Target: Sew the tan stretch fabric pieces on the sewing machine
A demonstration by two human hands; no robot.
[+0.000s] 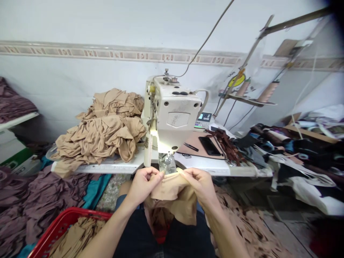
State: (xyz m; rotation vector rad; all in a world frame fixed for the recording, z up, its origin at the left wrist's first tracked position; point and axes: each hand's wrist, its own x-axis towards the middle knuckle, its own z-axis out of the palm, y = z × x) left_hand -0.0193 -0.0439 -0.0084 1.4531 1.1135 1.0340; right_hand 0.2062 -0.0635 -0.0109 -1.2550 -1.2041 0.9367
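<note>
A piece of tan fabric point(169, 188) is stretched between my two hands, just in front of the sewing machine point(177, 114). My left hand point(145, 184) pinches its upper left edge between thumb and fingers. At the upper right edge my right hand point(199, 182) pinches the same piece, its thumb along the top. The fabric's upper edge lies close to the metal needle plate point(167, 165), under the lit machine head. Its lower part hangs in folds over my lap.
Tan fabric is heaped point(104, 132) left of the machine. A phone point(209, 146), black snips point(191, 147) and brown strips point(225, 145) lie to the right. A red basket point(67, 215) stands lower left. Thread cones point(268, 92) sit on a stand at upper right.
</note>
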